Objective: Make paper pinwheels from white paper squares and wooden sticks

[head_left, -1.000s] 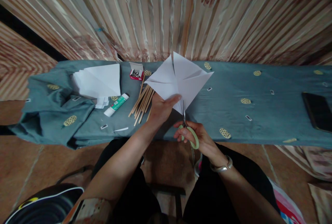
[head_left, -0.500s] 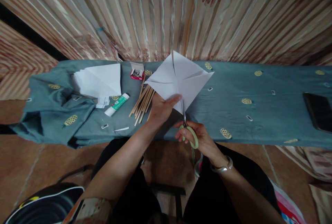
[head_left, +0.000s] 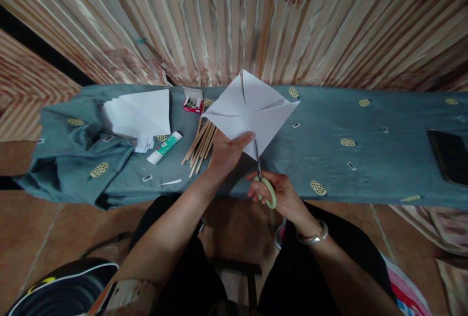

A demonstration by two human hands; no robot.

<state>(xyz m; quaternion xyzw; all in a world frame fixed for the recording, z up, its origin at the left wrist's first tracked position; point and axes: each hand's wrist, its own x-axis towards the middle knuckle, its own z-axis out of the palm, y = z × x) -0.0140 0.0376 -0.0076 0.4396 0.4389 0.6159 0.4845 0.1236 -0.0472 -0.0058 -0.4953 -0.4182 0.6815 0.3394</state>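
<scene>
A white square sheet of paper [head_left: 263,104] is held up cornerwise over the cloth, with slits running inward from its far, left and right corners. My left hand [head_left: 228,150] pinches its near left side, thumb on top and the other fingers hidden beneath. In my right hand [head_left: 276,191] is a pair of scissors [head_left: 268,193] with pale green handles. Their blades lie at the paper's near corner, pointing toward its middle. Just left of the paper, several thin wooden sticks [head_left: 200,148] lie in a loose bundle, partly behind my left hand.
A glue stick [head_left: 164,148], a stack of white paper [head_left: 144,111] and a small red box [head_left: 193,104] of metal bits lie to the left. A thin paper strip [head_left: 170,182] rests near the front edge. A black phone [head_left: 449,156] is far right on the teal cloth [head_left: 387,160].
The scissor handles have drawn slightly closer together, and the blades have narrowed at the near corner. Paper and left hand have shifted a touch to the left.
</scene>
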